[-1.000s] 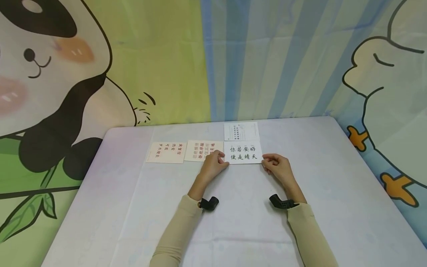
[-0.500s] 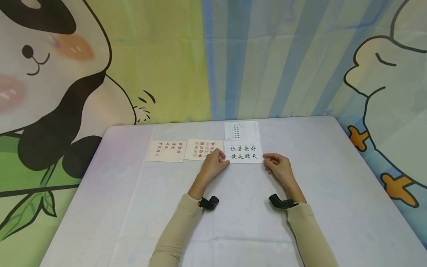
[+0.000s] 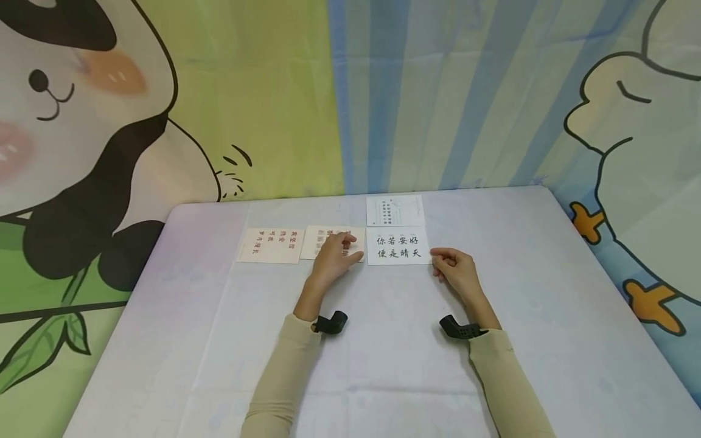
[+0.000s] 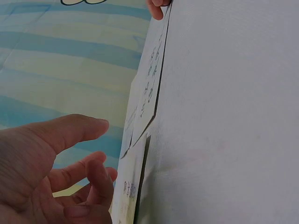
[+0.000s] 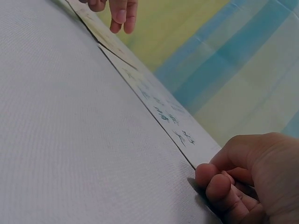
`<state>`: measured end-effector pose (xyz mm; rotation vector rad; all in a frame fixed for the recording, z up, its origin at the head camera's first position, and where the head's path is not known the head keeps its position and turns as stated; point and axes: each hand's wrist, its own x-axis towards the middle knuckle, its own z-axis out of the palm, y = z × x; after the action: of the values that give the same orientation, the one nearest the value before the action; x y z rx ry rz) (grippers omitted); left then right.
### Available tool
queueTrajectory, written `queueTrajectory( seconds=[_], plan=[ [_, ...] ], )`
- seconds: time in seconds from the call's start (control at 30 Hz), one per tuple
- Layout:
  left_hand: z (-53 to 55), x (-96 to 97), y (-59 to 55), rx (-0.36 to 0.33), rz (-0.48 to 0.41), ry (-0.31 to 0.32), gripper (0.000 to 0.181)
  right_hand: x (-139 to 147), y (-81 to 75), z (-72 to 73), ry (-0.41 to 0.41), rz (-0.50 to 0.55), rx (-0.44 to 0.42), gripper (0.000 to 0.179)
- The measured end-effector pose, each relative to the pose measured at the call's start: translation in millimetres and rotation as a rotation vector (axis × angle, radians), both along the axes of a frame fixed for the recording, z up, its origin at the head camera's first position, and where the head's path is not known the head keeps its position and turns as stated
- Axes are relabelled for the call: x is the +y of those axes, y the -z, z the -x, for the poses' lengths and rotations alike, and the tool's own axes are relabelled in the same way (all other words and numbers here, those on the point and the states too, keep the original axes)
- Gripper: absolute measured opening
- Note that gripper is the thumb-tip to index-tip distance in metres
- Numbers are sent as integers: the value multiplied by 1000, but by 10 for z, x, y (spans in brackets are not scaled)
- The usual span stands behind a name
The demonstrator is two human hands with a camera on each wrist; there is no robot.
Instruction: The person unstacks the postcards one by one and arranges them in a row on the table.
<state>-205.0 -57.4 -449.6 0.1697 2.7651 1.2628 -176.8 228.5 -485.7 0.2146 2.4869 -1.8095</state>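
A white card (image 3: 398,246) printed with two lines of dark Chinese characters lies flat on the table. My right hand (image 3: 457,271) is at its right edge, fingers curled and fingertips pinching the lower corner in the right wrist view. My left hand (image 3: 333,258) hovers over a cream card (image 3: 312,242) with reddish characters and partly hides it. Its thumb (image 4: 79,128) and fingers are spread apart, holding nothing. To the left lies another cream card (image 3: 271,246). Behind the white card, a second white card (image 3: 395,210) with smaller print touches its top edge.
The table (image 3: 383,347) has a pale cloth with a faint crease. A cartoon backdrop (image 3: 263,91) stands along the far table edge and both sides. A black wrist camera (image 3: 331,322) sits on the left forearm, another wrist camera (image 3: 461,327) on the right.
My left hand has let go of the white card's left edge and moved left over the cream card, its fingers spreading. The right hand has stayed at the white card's right edge.
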Motion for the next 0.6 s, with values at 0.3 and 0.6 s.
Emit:
queueTrajectory(
  seconds=[0.3,0.6],
  plan=[
    [16,85,15,10,-60,-7,34,-13,-9,28,4,39,44,27],
    [63,164,68,57,-250,-22,30,-57,-31,8,65,105,47,27]
  ],
)
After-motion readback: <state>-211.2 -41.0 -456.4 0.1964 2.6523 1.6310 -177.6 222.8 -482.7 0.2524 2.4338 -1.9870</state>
